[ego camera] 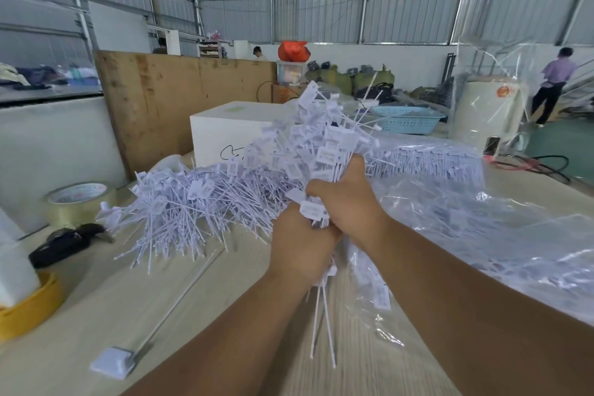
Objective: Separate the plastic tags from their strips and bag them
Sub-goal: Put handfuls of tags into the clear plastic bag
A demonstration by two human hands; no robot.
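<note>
While plenty remains loose, roughly midway by the look of it. Across the worktop (96, 299), a broad heap of separated tags (193, 199) not yet bagged. To the right, clear plastic bags (482, 235) already holding tags, with a row of tags on their strips (427, 157) showing through the film behind. At centre, a thick bundle of tags (321, 145) raised above the worktop, clenched low by the left hand (299, 247) and higher by the right hand (347, 199), both grips closed tight around the stems. Lowest, a few thin tails (324, 325) hanging beneath the fists.
</note>
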